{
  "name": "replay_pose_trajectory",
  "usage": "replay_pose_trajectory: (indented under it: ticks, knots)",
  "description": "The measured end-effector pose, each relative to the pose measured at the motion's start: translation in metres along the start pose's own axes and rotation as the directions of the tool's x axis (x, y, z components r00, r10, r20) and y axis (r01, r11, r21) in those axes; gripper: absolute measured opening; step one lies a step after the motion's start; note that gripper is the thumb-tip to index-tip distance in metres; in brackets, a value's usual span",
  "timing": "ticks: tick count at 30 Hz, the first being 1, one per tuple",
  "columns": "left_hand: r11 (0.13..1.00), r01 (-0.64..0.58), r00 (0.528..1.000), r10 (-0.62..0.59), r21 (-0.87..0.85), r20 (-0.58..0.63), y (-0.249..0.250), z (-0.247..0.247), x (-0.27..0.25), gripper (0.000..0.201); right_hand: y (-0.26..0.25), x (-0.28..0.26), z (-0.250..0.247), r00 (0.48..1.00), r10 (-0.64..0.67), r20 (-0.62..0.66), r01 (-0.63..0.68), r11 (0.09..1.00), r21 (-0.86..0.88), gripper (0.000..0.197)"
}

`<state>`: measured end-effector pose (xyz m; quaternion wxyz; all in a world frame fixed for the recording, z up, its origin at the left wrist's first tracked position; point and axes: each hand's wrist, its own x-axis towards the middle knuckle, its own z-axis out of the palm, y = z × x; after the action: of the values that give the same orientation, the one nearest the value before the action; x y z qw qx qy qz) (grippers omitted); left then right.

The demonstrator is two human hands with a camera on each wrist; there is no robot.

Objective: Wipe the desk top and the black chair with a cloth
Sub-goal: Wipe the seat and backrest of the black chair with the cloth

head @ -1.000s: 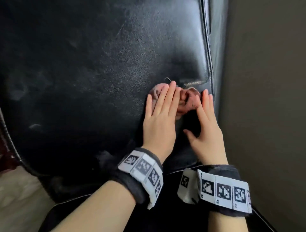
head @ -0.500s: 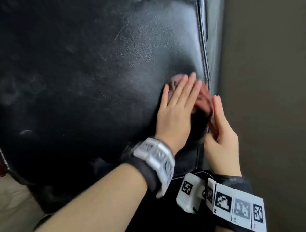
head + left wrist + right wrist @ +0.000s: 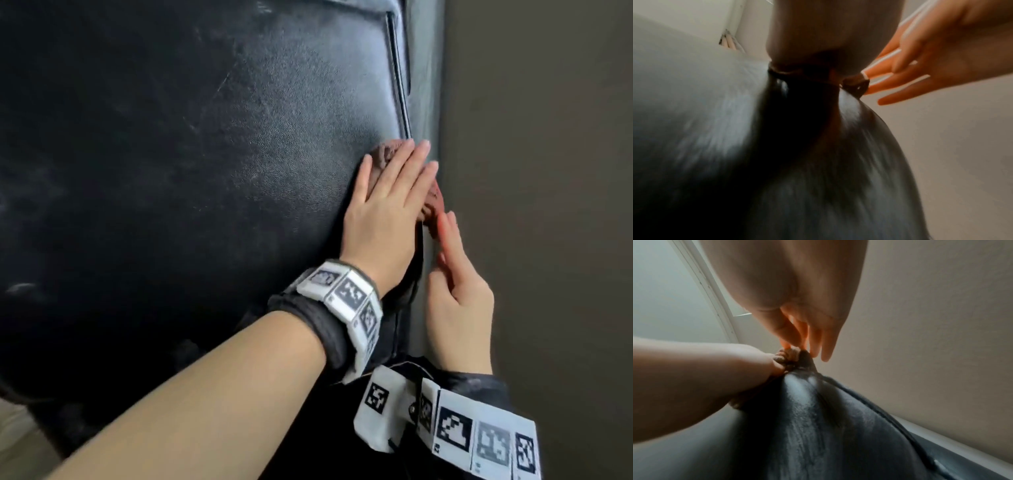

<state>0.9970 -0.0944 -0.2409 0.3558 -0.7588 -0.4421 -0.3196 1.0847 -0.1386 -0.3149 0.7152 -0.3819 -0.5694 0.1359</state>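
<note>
**Cloth at chair's right edge: slip risk**

Left hand (image 3: 383, 212) lies flat, fingers straight, pressing the pinkish cloth (image 3: 385, 152) against the black chair (image 3: 205, 171) at its right edge seam. Right hand (image 3: 459, 294) is released, fingers straight, tips touching the cloth bunch where it wraps over the side, just beside the wall (image 3: 548, 171).

Risks, my read: cloth is bunched, so contact is patchy. It is pressed, not gripped, so it could slide off the edge and drop. Desk not in view.
</note>
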Motion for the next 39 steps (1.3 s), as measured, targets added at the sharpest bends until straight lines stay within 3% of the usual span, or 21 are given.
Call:
replay_pose_trajectory:
  ticks: [3,6,9,11,13,15,17,19,21,23,25,27,30,33,35,37,39]
  knots:
    - [0.988,-0.109,0.991,0.099,0.113,0.088,0.010,0.027,-0.053,0.052,0.005,0.001,-0.001,0.999,0.029,-0.019,-0.029,0.999,-0.021,0.059]
    - [0.961,-0.239,0.931,0.185,0.140,0.315,0.008,0.050,-0.127,0.055,0.009,0.002,-0.003,0.997,0.070,-0.023,-0.071,0.996,-0.062,0.051]
    - [0.953,-0.269,0.863,0.173,0.142,0.474,-0.014,0.050,-0.156,0.057,0.010,0.002,-0.003,0.993,0.115,-0.012,-0.116,0.988,-0.104,0.045]
    - [0.937,-0.312,0.876,0.219,0.159,0.430,-0.032,0.038,-0.157,0.058,0.010,0.003,-0.002,0.994,0.113,-0.001,-0.112,0.984,-0.136,0.045]
    - [0.927,-0.321,0.918,0.252,0.197,0.307,-0.050,0.017,-0.147,0.059,0.008,0.003,0.000,0.994,0.108,0.010,-0.105,0.982,-0.154,0.045]
    - [0.933,-0.250,0.957,0.197,0.259,0.215,-0.071,-0.012,-0.132,0.064,0.005,0.004,0.006,0.995,0.097,0.030,-0.091,0.983,-0.161,0.045]
    - [0.925,-0.187,0.972,0.126,0.331,0.196,-0.090,-0.030,-0.131,0.070,0.004,0.003,0.015,0.994,0.093,0.053,-0.082,0.982,-0.172,0.047]
    - [0.901,-0.227,0.960,0.143,0.369,0.242,-0.100,-0.033,-0.155,0.069,0.000,-0.002,0.028,0.999,0.019,0.043,-0.009,0.971,-0.239,0.051]
    - [0.869,-0.309,0.921,0.172,0.386,0.351,-0.105,-0.027,-0.207,0.065,-0.008,-0.010,0.046,0.984,-0.167,0.064,0.179,0.937,-0.301,0.058]
    - [0.859,-0.356,0.859,0.145,0.367,0.491,-0.118,-0.032,-0.259,0.071,-0.014,-0.024,0.070,0.926,-0.303,0.224,0.356,0.899,-0.255,0.068]
    - [0.869,-0.347,0.801,0.079,0.353,0.593,-0.140,-0.048,-0.284,0.083,-0.016,-0.040,0.093,0.838,-0.345,0.423,0.466,0.856,-0.224,0.075]
    - [0.887,-0.316,0.801,0.061,0.335,0.595,-0.155,-0.067,-0.285,0.079,-0.011,-0.049,0.106,0.788,-0.351,0.506,0.535,0.797,-0.281,0.079]
    - [0.916,-0.325,0.847,0.171,0.236,0.504,-0.161,-0.085,-0.260,0.070,-0.004,-0.049,0.108,0.777,-0.333,0.534,0.547,0.776,-0.314,0.081]
    - [0.870,-0.288,0.914,0.125,0.400,0.386,-0.165,-0.100,-0.225,0.067,-0.005,-0.046,0.106,0.779,-0.339,0.528,0.541,0.789,-0.292,0.077]
    - [0.842,-0.271,0.927,0.098,0.465,0.363,-0.170,-0.098,-0.221,0.069,-0.005,-0.045,0.106,0.771,-0.335,0.542,0.538,0.797,-0.273,0.077]
    - [0.817,-0.352,0.892,0.146,0.457,0.427,-0.171,-0.083,-0.239,0.068,-0.005,-0.044,0.105,0.770,-0.333,0.544,0.532,0.807,-0.257,0.077]
    - [0.791,-0.474,0.790,0.187,0.387,0.584,-0.172,-0.067,-0.269,0.066,-0.004,-0.044,0.104,0.771,-0.337,0.541,0.531,0.809,-0.253,0.076]
